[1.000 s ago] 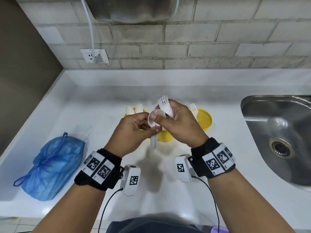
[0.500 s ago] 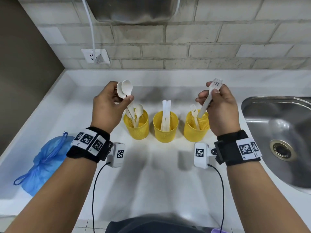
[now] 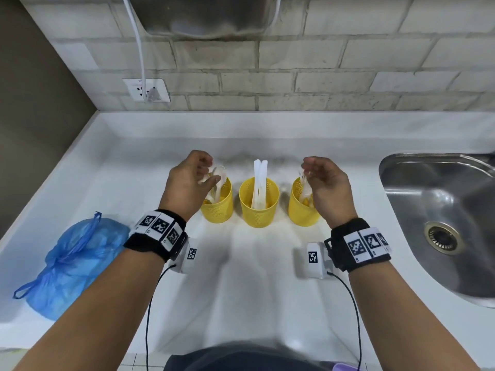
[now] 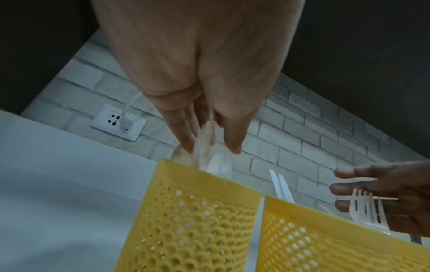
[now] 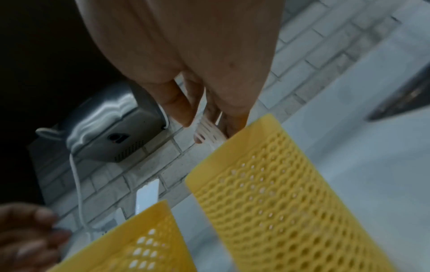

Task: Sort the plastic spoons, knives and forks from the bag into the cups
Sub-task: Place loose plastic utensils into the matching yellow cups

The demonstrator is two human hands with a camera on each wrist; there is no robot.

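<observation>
Three yellow mesh cups stand in a row on the white counter. My left hand [image 3: 210, 170] hangs over the left cup [image 3: 218, 210], its fingers [image 4: 184, 136] straight. A white spoon [image 4: 204, 143] stands loose between them and the thumb, its handle down in the cup among other spoons [image 3: 220, 172]. Over the right cup [image 3: 301, 212] my right hand [image 3: 305, 168] has straight, spread fingers [image 4: 363, 176]. The white fork [image 5: 208, 131] stands in that cup with its tines up. Knives [image 3: 259, 180] fill the middle cup [image 3: 258, 212].
The blue plastic bag [image 3: 72, 263] lies tied at the counter's left front. A steel sink [image 3: 442, 210] is sunk into the counter on the right. A brick wall with a socket [image 3: 146, 89] and a metal appliance [image 3: 209, 17] closes the back.
Both hands parted from the centre, rose over the outer cups, then dropped to the rims. The spoons went down into the left cup and the fork into the right cup; both grips loosened.
</observation>
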